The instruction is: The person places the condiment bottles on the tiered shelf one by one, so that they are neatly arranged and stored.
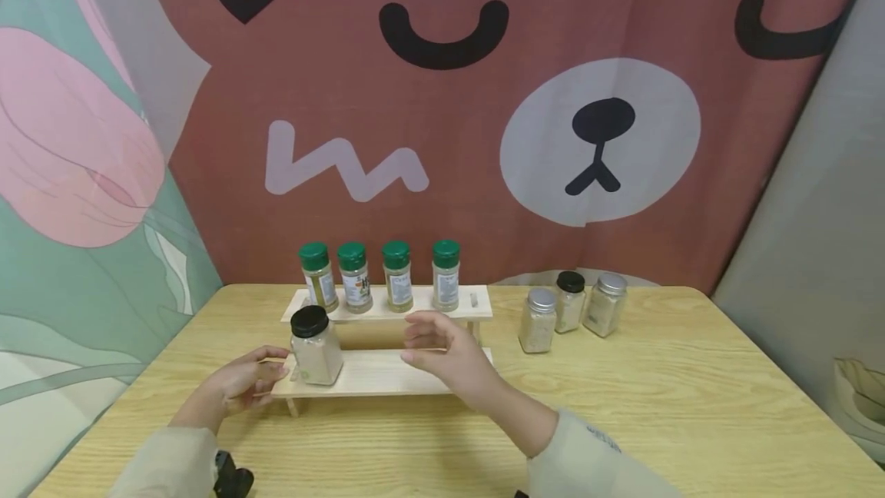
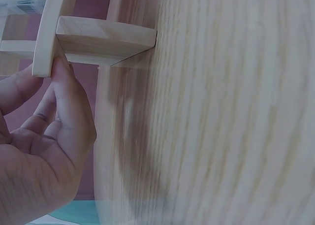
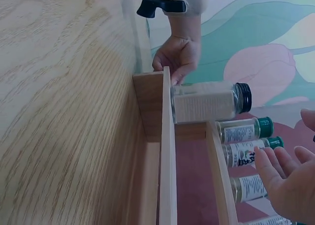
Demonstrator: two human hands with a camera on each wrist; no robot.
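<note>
A two-tier wooden rack (image 1: 394, 373) stands on the table. My left hand (image 1: 242, 381) pinches the left end of its lower shelf between thumb and fingers, as the left wrist view shows up close. On that shelf, near the left end, a square glass jar with a black lid (image 1: 318, 352) stands upright, filled with pale powder. My right hand (image 1: 452, 360) hovers over the right part of the lower shelf, fingers loosely bent and holding nothing. Along the upper shelf stand several green-capped spice jars (image 1: 399, 279), with a wider gap before the rightmost one.
Right of the rack, two silver-lidded jars (image 1: 538, 321) and a black-lidded jar (image 1: 570, 303) stand grouped on the wood-grain table (image 1: 622, 406). Behind the table hangs a curtain (image 1: 456, 114) with a bear print.
</note>
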